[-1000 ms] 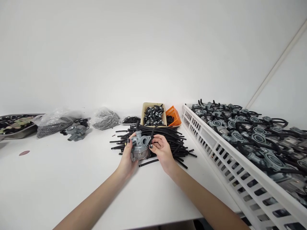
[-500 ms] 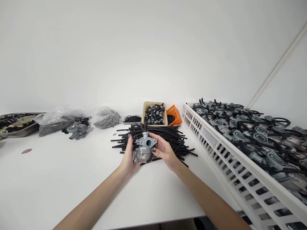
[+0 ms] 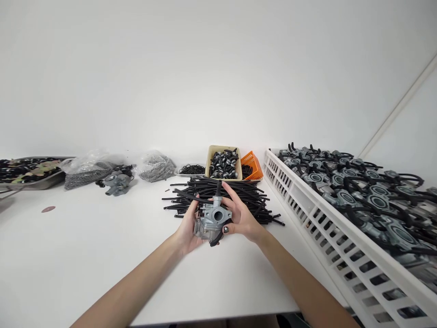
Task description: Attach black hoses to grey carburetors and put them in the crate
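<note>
A grey metal carburetor (image 3: 214,217) is held between both hands above the white table, its round bore facing me. My left hand (image 3: 189,228) is closed around its left side and underside. On the other side, my right hand (image 3: 241,218) grips it, thumb on the front near a short black hose and forefinger stretched up beside the black cap on top. Behind the carburetor lies a pile of black rubber hoses (image 3: 252,198); one hose end passes close to the left fingers. The far fingertips of both hands are hidden by the carburetor.
On the right stands a white slatted crate (image 3: 321,218) full of carburetors with hoses. At the back are a cream bin (image 3: 209,166) of small black-and-metal parts, an orange basket (image 3: 256,166) and plastic bags (image 3: 155,167) of small parts. Another carburetor (image 3: 118,183) sits to the left.
Both hands have brought the carburetor slightly right and closer to me. It has turned a little, and the right forefinger now extends up beside the top cap. The camera view has shifted slightly left.
</note>
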Demonstrator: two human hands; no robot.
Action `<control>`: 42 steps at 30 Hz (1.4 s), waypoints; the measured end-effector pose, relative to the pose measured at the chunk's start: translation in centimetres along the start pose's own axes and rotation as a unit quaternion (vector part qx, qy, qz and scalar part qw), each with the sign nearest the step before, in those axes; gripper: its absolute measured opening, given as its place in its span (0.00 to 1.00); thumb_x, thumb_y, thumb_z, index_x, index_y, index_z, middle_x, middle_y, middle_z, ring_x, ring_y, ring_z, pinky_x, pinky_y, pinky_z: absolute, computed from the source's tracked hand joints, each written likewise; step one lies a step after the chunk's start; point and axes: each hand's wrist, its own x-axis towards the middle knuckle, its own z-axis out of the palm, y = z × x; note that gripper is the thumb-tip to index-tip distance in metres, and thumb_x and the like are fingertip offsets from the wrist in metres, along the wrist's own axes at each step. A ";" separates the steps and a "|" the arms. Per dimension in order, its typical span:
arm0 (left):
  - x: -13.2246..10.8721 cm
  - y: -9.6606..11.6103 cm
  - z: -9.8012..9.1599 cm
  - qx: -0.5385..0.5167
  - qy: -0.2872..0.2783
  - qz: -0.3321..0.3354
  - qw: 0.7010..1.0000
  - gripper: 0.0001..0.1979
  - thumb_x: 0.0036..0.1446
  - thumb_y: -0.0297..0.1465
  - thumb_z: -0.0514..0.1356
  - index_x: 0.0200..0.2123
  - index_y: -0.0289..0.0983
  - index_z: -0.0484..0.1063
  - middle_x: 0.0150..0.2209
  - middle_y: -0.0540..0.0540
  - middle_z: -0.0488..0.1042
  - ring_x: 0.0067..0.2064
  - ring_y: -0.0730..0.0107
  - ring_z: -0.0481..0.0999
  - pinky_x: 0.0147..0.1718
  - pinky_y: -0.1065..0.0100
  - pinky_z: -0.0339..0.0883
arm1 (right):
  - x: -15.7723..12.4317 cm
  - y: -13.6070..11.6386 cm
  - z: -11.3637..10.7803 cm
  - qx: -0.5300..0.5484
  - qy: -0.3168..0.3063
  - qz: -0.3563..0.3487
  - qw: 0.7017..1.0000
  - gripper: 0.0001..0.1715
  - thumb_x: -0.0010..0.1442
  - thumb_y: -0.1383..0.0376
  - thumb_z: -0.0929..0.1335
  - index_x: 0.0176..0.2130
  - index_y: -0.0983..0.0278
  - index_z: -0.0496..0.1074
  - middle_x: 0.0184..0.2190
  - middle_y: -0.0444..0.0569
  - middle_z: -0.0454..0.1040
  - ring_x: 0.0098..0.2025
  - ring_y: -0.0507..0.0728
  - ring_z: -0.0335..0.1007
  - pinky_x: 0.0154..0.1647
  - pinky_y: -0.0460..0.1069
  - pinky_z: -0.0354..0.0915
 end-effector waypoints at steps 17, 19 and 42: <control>0.8 0.1 -0.2 0.184 0.161 0.393 0.886 0.28 0.53 0.41 0.65 0.55 0.46 0.62 0.44 0.48 0.73 0.38 0.67 0.75 0.34 0.68 0.73 | 0.7 1.4 -1.0 -0.183 0.252 -0.058 0.948 0.19 0.54 0.50 0.71 0.27 0.64 0.72 0.23 0.45 0.69 0.29 0.52 0.63 0.32 0.49 0.63; 1.0 0.1 -0.5 0.233 0.184 0.449 0.843 0.27 0.54 0.41 0.64 0.55 0.45 0.62 0.42 0.49 0.72 0.38 0.69 0.74 0.38 0.68 0.71 | 0.6 1.3 -0.3 -0.178 0.207 -0.020 0.962 0.21 0.54 0.49 0.71 0.26 0.64 0.73 0.22 0.44 0.68 0.26 0.51 0.61 0.29 0.48 0.60; 0.6 -0.4 -0.1 0.336 0.227 0.487 0.773 0.24 0.58 0.40 0.61 0.56 0.44 0.58 0.41 0.48 0.68 0.37 0.69 0.69 0.38 0.69 0.65 | 0.4 2.3 0.4 -0.295 0.165 -0.020 0.941 0.06 0.59 0.62 0.67 0.37 0.63 0.71 0.30 0.45 0.69 0.33 0.53 0.64 0.34 0.48 0.60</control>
